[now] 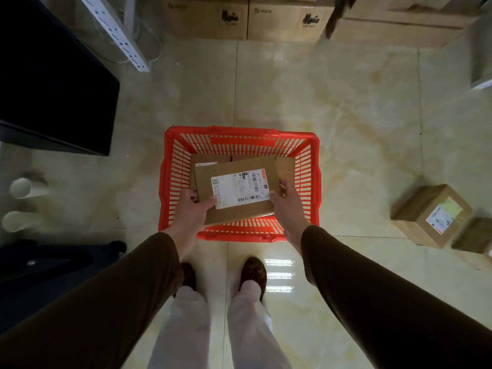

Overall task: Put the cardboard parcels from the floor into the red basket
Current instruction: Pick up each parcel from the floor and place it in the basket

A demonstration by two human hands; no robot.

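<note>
A red basket stands on the tiled floor just in front of my feet. I hold a flat cardboard parcel with a white shipping label over its opening. My left hand grips its near left corner and my right hand grips its right edge. Under it, another cardboard parcel lies in the basket, mostly hidden. Two more cardboard parcels lie on the floor at the right: a labelled one and a smaller one beside it.
Large cardboard boxes line the far wall. A dark cabinet and a white power strip are at the left. Two white tubes lie at the left edge. Bare floor tiles surround the basket.
</note>
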